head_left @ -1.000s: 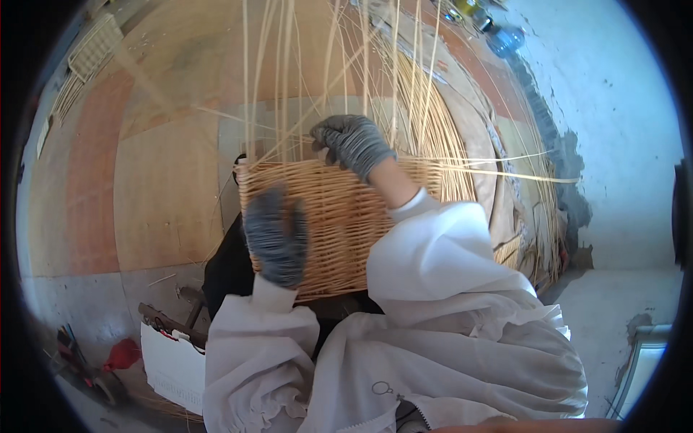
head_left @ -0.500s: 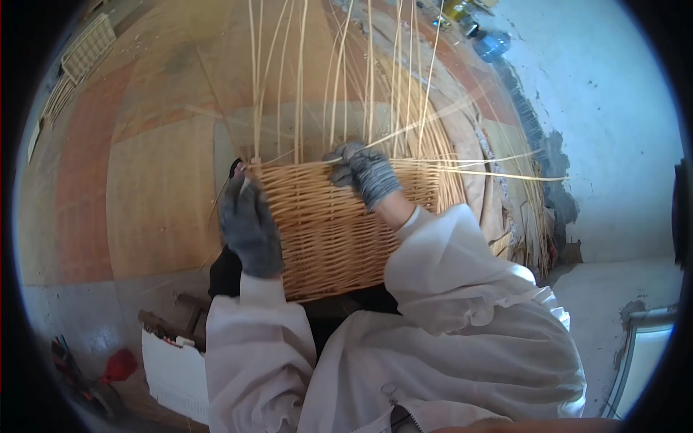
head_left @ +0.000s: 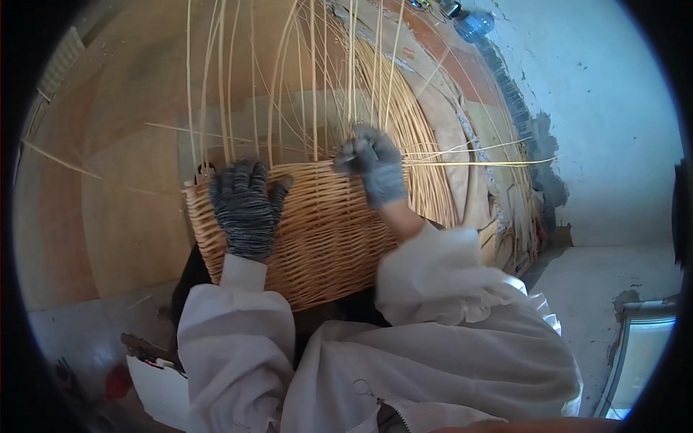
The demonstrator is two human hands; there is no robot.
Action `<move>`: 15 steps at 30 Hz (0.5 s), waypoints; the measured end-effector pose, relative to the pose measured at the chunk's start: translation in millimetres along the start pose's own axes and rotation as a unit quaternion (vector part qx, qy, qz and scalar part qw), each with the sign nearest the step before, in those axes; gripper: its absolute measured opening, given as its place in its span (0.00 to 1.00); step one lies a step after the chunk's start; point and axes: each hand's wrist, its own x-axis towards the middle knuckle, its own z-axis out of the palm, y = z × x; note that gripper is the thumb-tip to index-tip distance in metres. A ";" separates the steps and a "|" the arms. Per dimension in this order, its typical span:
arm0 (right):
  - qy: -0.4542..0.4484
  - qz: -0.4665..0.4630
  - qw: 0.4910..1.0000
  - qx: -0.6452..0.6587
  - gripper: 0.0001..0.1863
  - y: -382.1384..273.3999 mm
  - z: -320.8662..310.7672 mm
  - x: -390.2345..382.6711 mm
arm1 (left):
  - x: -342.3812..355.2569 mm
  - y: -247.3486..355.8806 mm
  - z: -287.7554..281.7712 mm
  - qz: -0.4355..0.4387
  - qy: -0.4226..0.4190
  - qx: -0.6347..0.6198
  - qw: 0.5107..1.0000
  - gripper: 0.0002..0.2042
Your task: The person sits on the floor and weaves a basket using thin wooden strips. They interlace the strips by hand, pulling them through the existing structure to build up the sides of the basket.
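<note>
A rectangular, tan woven wicker piece [head_left: 317, 238] lies across the middle of the view, long pale upright strands [head_left: 312, 79] rising from its far edge. My left hand [head_left: 245, 209], in a dark streaked knit glove, rests on its left part with fingers spread and tips at the top edge. My right hand [head_left: 372, 166], in a grey glove, is closed at the top edge right of centre; what its fingertips hold is too blurred to make out. Loose horizontal strands [head_left: 476, 164] stick out to the right beside it.
A thick bundle of rods [head_left: 426, 166] lies on crumpled beige cloth [head_left: 473, 187] at right, by a pale surface. A blue plastic bottle [head_left: 473, 25] stands at upper right. At lower left are white board [head_left: 151, 393] and a red object [head_left: 115, 381].
The woven piece and uprights have shifted left in view. My left hand has risen and spread over the piece's left part. My right hand has moved right, staying at the top edge.
</note>
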 end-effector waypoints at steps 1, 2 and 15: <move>-0.013 -0.093 0.982 -0.165 0.09 -3.0 -26.1 3.5 | 2.5 15.0 15.1 -0.023 0.018 -0.079 0.996 0.26; -0.043 -0.177 0.936 -0.302 0.09 -6.5 -36.2 12.4 | 9.6 30.1 14.6 -0.050 0.036 -0.129 0.990 0.26; 0.160 -0.124 0.867 -0.456 0.24 -36.0 -91.4 -41.5 | -34.6 19.6 -47.4 -0.167 0.171 -0.272 0.932 0.18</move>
